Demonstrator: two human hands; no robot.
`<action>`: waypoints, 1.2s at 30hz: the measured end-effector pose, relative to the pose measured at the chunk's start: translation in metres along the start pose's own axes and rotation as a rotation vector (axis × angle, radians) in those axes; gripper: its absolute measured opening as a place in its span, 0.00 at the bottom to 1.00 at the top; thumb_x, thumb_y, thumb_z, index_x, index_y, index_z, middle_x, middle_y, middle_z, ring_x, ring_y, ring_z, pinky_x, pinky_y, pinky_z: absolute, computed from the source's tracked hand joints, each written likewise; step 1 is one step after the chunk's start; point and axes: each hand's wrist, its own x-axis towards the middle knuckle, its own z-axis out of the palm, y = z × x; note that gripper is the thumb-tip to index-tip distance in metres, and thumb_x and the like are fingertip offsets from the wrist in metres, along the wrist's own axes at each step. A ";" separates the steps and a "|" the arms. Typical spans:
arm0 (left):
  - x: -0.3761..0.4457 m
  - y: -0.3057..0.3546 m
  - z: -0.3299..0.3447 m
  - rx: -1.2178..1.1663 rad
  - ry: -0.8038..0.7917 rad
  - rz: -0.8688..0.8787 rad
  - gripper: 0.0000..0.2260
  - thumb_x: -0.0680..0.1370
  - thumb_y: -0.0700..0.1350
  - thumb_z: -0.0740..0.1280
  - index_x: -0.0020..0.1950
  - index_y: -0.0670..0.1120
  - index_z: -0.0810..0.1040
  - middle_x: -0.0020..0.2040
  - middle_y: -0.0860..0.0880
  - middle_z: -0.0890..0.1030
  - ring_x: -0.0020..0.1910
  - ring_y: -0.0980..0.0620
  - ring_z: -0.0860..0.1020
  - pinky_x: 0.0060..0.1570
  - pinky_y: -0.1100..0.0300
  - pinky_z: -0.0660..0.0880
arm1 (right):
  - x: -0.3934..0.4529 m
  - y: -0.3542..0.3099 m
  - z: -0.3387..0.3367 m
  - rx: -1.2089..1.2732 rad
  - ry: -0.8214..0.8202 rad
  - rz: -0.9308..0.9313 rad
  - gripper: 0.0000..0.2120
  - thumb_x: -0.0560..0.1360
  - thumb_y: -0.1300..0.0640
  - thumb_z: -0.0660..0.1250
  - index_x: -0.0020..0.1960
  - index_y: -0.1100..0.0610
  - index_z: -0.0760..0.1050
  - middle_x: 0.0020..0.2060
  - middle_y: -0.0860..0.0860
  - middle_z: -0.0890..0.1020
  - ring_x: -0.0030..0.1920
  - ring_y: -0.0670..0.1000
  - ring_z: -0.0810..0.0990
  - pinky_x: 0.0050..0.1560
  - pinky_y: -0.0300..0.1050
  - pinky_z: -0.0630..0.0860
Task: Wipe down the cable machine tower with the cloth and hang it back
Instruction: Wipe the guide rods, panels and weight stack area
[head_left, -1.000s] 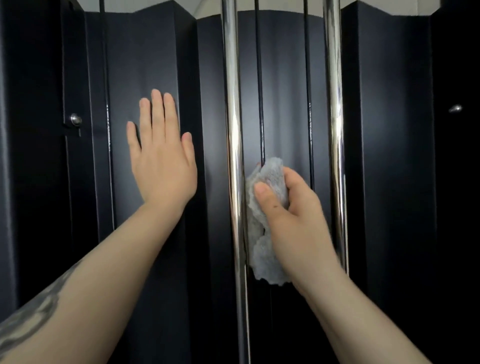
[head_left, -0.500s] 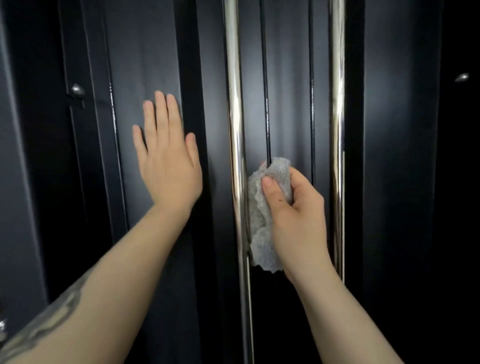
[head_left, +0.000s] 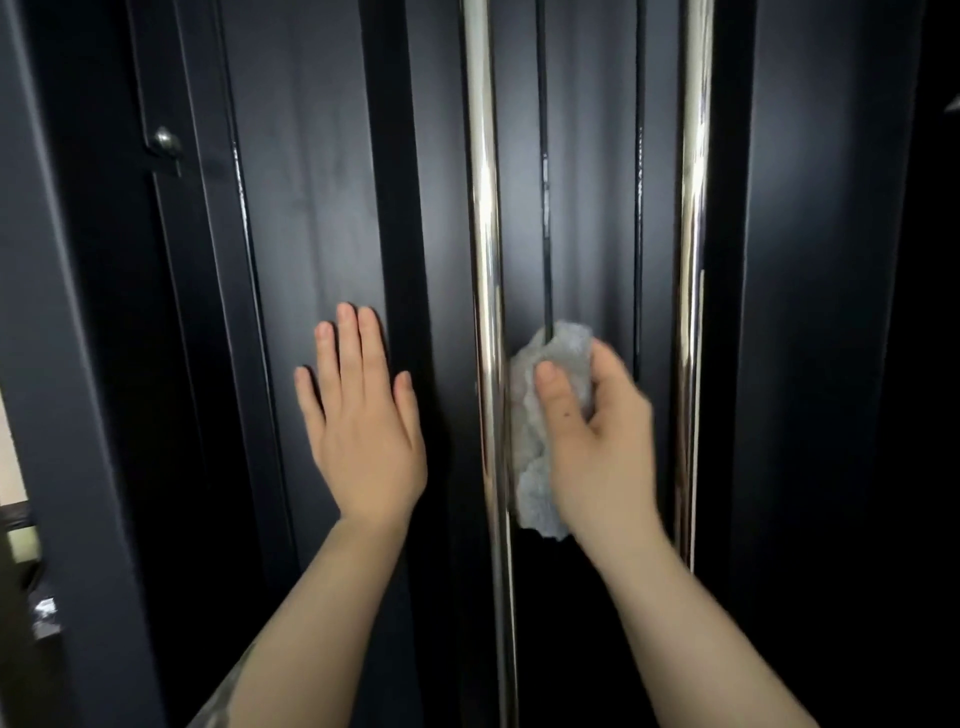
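Head view:
Cloth: crumpled grey cloth (head_left: 540, 447), long axis vertical, loose end hanging toward 6 o'clock, between the two upright chrome guide rods (head_left: 485, 260), touching the left one.
Right hand (head_left: 597, 447): grips the cloth, slightly blurred, seemingly against a thin black cable (head_left: 543, 182).
Left hand (head_left: 363, 426): fingers straight, flat on the matte black tower panel (head_left: 306, 182), pointing to 12 o'clock.

There is one view only, from a wide-angle camera worn on the person's head, so nothing is shared with a second view. It faces straight ahead at the dark tower (head_left: 322, 171), at arm's reach, close enough that the panels run off the picture at 12 and 6 o'clock. Two chrome rails (head_left: 485, 218) run from top to bottom just right of centre. Both forearms come in from 6 o'clock. A sliver of the room shows at 9 o'clock.
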 end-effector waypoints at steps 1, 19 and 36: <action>-0.005 -0.001 0.001 0.002 -0.002 -0.004 0.26 0.84 0.47 0.53 0.81 0.46 0.50 0.80 0.49 0.51 0.79 0.50 0.49 0.77 0.50 0.44 | -0.011 0.015 0.002 -0.045 -0.019 0.021 0.07 0.79 0.58 0.63 0.54 0.52 0.77 0.41 0.47 0.83 0.44 0.43 0.82 0.47 0.38 0.77; -0.014 -0.003 0.002 -0.038 0.006 -0.009 0.26 0.83 0.48 0.50 0.81 0.46 0.49 0.80 0.48 0.52 0.79 0.51 0.47 0.76 0.49 0.44 | -0.069 0.027 -0.009 -0.043 0.022 0.235 0.13 0.72 0.51 0.65 0.55 0.42 0.79 0.49 0.47 0.84 0.52 0.44 0.82 0.59 0.51 0.76; -0.014 0.001 0.001 -0.062 0.042 -0.009 0.25 0.83 0.47 0.51 0.80 0.45 0.50 0.80 0.47 0.52 0.79 0.51 0.47 0.76 0.50 0.43 | -0.066 0.032 -0.028 -0.352 0.436 -0.307 0.28 0.68 0.64 0.73 0.67 0.53 0.73 0.64 0.40 0.76 0.65 0.47 0.75 0.62 0.49 0.75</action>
